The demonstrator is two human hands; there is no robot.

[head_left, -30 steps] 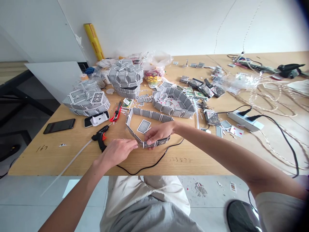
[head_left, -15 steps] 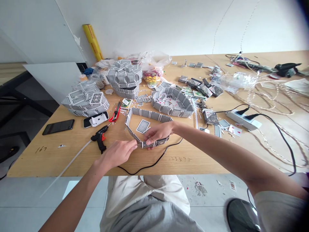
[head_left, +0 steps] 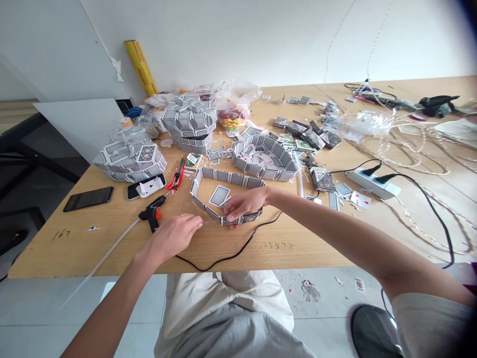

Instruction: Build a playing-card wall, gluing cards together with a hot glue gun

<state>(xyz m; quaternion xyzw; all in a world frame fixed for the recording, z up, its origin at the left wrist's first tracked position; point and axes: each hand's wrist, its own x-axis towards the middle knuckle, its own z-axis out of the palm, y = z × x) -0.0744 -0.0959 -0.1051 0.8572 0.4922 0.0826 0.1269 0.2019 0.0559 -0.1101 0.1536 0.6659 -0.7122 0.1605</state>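
Note:
A low, angular ring of playing cards (head_left: 233,176) stands on edge on the table in front of me. My right hand (head_left: 246,204) pinches its near wall, thumb on one side and fingers on the other. My left hand (head_left: 179,233) hovers palm down just left of that wall, apart from it, with fingers stretched and nothing visible in them. Within the ring lies a loose playing card (head_left: 219,195), face down. A black hot glue gun (head_left: 150,213) with an orange trigger and a long white glue stick rests beside my left hand.
Behind the ring are a finished-looking card box (head_left: 190,122), another card box (head_left: 130,159) and an open card tray (head_left: 264,171). A red utility knife (head_left: 179,176), a phone (head_left: 88,198) and a power strip (head_left: 372,184) lie around. A black cord (head_left: 238,253) crosses the near side.
My left hand has drawn back left from the corner of the card ring, its fingers loosening. My right hand keeps its pinch on the near wall.

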